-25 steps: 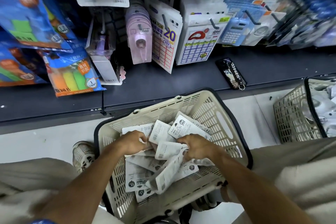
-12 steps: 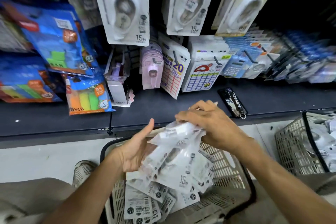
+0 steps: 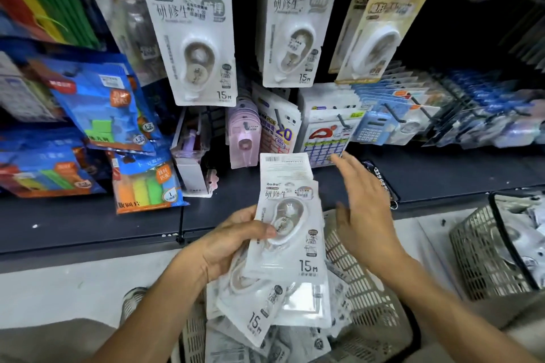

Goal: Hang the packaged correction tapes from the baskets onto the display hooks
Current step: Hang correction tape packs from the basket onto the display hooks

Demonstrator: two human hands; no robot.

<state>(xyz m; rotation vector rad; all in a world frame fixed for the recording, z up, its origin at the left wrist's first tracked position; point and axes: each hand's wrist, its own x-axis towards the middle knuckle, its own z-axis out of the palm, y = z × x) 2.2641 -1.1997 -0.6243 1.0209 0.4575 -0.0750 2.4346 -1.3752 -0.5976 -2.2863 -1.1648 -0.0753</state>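
Shop shelf behind, basket (image 3: 365, 298) below. Left hand (image 3: 224, 247) gripped a fanned stack of correction tapes (image 3: 290, 240), thumb across the blister. Right hand (image 3: 364, 212) open just beside. Light, slick cards; pinch near the hang hole.

Hanging packs (image 3: 203, 38) crowded the hooks above, and calculators (image 3: 373, 128) and sticker sheets (image 3: 280, 130) blocked the lower row; open room lay over the dark shelf (image 3: 88, 224) on the left.
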